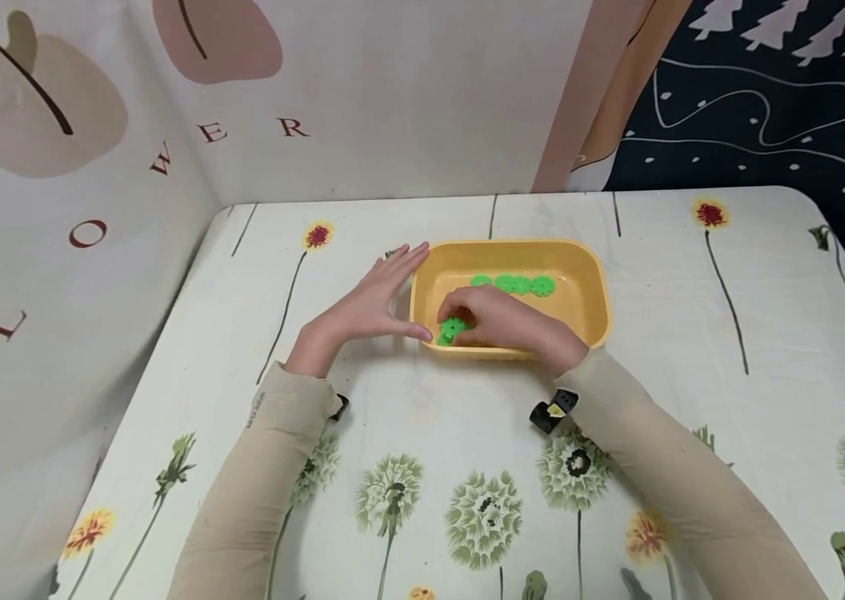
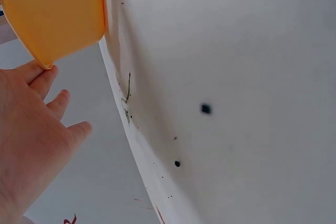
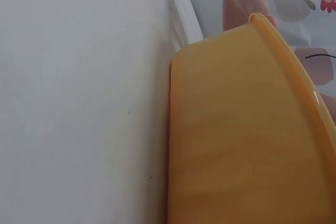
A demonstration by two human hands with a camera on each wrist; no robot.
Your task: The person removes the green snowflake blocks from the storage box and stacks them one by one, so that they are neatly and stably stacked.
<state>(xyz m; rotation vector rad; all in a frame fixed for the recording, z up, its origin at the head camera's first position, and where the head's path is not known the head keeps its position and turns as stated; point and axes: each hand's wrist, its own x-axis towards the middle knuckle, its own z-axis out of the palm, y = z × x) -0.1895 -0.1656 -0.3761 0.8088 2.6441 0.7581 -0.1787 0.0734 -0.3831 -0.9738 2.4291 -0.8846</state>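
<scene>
A yellow plastic basin [image 1: 589, 333] stands on the table and holds several green notched plastic discs [image 1: 542, 286]. Most of them lie in a row along its far side. Reaching into the near left corner, my right hand [image 1: 501, 321] has its fingers curled and pinches a green notched disc [image 1: 454, 327]; another green piece shows just under it. My left hand [image 1: 373, 304] spreads around the basin's left end, fingertips at the rim and thumb by the near corner. The left wrist view shows those fingers [image 2: 44, 80] touching the rim. In the right wrist view the basin wall [image 3: 247, 129] hides the discs.
A white flower-printed cloth [image 1: 422, 400] covers the table. Behind it hangs a pale printed curtain [image 1: 392, 100], with a dark tree-patterned cloth [image 1: 760, 108] at the right. Small black cameras [image 1: 553, 411] sit at the wrists.
</scene>
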